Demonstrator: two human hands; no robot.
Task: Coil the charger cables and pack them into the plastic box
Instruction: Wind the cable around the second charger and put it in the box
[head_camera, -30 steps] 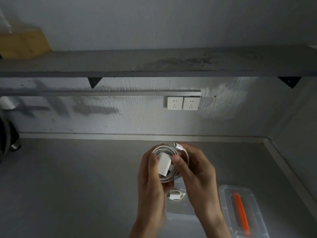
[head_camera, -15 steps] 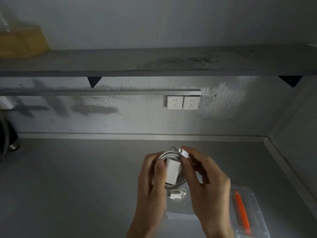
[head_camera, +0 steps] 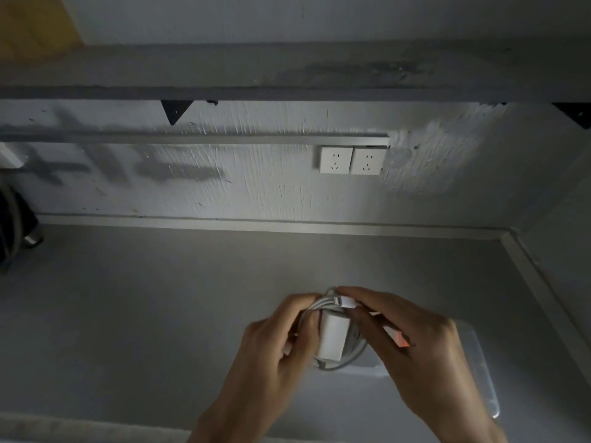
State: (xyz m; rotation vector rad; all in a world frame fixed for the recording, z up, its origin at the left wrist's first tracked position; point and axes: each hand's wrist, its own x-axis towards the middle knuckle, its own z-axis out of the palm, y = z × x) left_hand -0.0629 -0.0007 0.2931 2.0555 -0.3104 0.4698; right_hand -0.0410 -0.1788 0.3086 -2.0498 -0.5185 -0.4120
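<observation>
A white charger brick (head_camera: 332, 338) sits inside its own coiled white cable (head_camera: 353, 356), held above the grey table. My left hand (head_camera: 281, 350) grips the coil's left side, thumb against the brick. My right hand (head_camera: 412, 346) holds the coil's right side and pinches the cable's white plug end (head_camera: 343, 302) at the top of the coil. The clear plastic box (head_camera: 479, 372) lies on the table under and to the right of my right hand, mostly hidden. A sliver of an orange item (head_camera: 399, 338) shows beside my right fingers.
A grey shelf (head_camera: 287, 71) on black brackets runs across the wall above two white wall sockets (head_camera: 350, 160). A dark object (head_camera: 14, 225) stands at the table's far left. A raised ledge (head_camera: 543, 282) bounds the table on the right.
Both hands have come lower and to the right with the coil, now over the plastic box. The second small cable in the box and most of the orange item are now hidden.
</observation>
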